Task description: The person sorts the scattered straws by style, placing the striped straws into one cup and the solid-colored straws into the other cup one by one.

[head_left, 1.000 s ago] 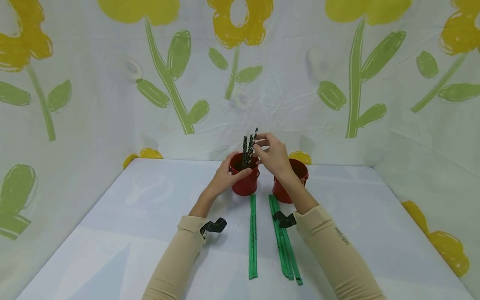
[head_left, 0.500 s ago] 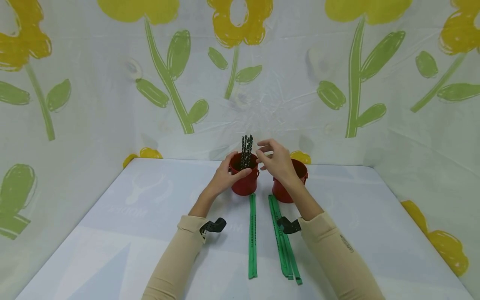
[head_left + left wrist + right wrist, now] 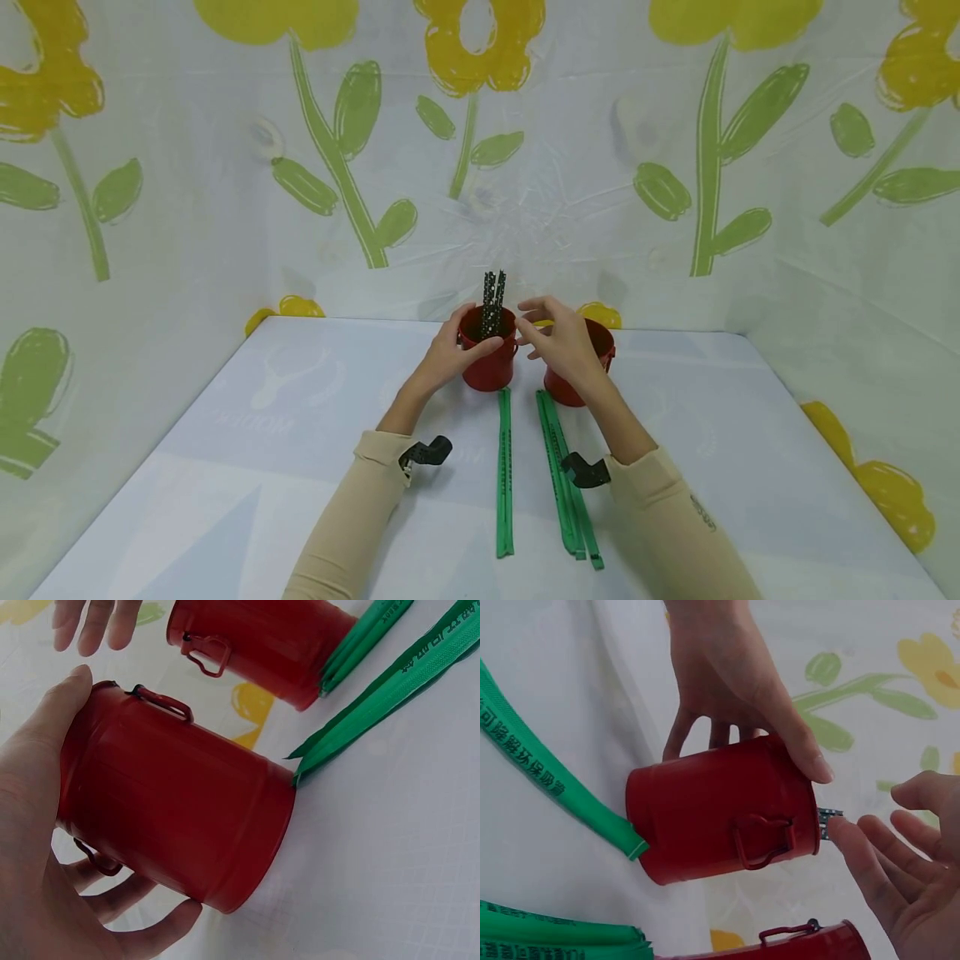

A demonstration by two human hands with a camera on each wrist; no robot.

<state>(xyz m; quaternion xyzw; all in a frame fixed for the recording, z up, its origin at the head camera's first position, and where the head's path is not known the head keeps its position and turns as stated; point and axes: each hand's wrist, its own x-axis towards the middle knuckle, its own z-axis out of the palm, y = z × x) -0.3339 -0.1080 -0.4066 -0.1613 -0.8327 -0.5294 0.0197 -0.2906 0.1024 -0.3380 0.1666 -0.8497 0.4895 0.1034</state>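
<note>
My left hand [image 3: 442, 354] grips a small red metal bucket [image 3: 180, 795] with side handles, thumb at its rim and fingers round the far side. Several black straws with white specks [image 3: 492, 304] stand upright in that bucket. Just to the right of the straws, my right hand [image 3: 558, 337] hovers with loosely bent fingers and holds nothing. Its fingertips are near the bucket's rim in the right wrist view. Behind the right hand stands a second red bucket [image 3: 564, 387], its inside mostly hidden from the head view.
One long green printed straw wrapper [image 3: 506, 475] lies on the white table [image 3: 300, 483] in front of the left bucket. Several more green wrappers [image 3: 570, 492] lie side by side before the right bucket. A flower-print curtain [image 3: 570, 167] rises behind the table.
My right hand has let go of a black straw, which now stands with the others in the left bucket. It has drawn back right and down; the left hand stays.
</note>
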